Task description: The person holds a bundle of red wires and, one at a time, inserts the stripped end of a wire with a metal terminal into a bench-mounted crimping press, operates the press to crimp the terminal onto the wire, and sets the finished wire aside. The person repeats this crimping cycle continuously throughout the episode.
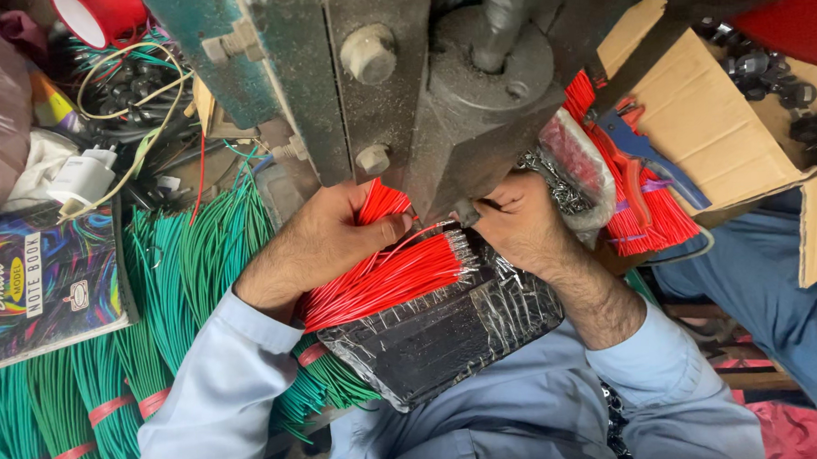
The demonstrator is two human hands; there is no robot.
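A bundle of red wires lies on a black foil-wrapped block beneath the green press machine, its far end gripped in the closed left hand. The right hand, fingers curled under the machine, pinches at the wire tips; what it holds is hidden. Green wire bundles cover the desk's left side, beside a colourful notebook.

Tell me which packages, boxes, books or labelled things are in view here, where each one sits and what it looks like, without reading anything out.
Notebook: far left, flat beside the green wire bundles; rectangular, dark cover with rainbow swirls and a white label strip.
Cardboard box: upper right, open, plain brown, holding small black parts.
Clear plastic bag: beyond the right hand, holding small metal pieces.
Black block wrapped in clear tape: centre, under the red wires held by the left hand.
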